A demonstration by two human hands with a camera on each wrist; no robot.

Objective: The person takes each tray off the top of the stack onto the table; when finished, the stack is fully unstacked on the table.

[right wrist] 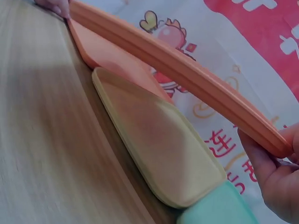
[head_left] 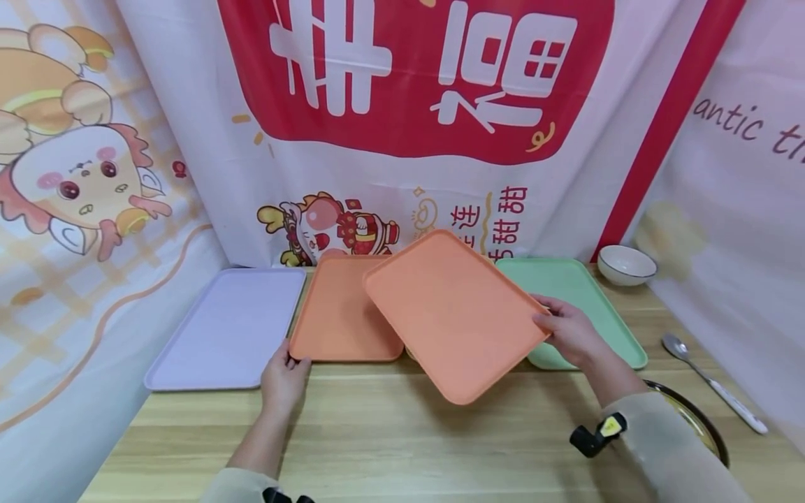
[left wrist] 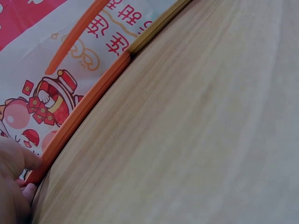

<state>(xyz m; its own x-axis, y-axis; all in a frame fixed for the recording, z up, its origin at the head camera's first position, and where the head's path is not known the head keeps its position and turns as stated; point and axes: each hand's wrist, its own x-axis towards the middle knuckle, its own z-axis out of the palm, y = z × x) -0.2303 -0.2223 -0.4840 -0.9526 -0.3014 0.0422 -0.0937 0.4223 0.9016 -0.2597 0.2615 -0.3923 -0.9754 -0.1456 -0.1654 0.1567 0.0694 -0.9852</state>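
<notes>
My right hand [head_left: 569, 328] grips one corner of an orange tray [head_left: 455, 314], thumb on top and fingers beneath. This tray is tilted in the air above the row of trays. Another orange tray [head_left: 342, 307] lies flat on the table, and my left hand [head_left: 283, 381] pinches its near left corner. In the right wrist view, a yellow tray [right wrist: 159, 135] lies between the flat orange tray and the green tray [head_left: 585, 300]; in the head view the raised tray hides nearly all of it.
A lavender tray [head_left: 233, 328] lies at the far left. On the right are a white bowl [head_left: 627, 265], a spoon [head_left: 711, 381] and a dark-rimmed round dish [head_left: 698, 419], partly behind my right sleeve. Printed cloth [head_left: 421, 150] hangs behind and beside the wooden table [head_left: 377, 433].
</notes>
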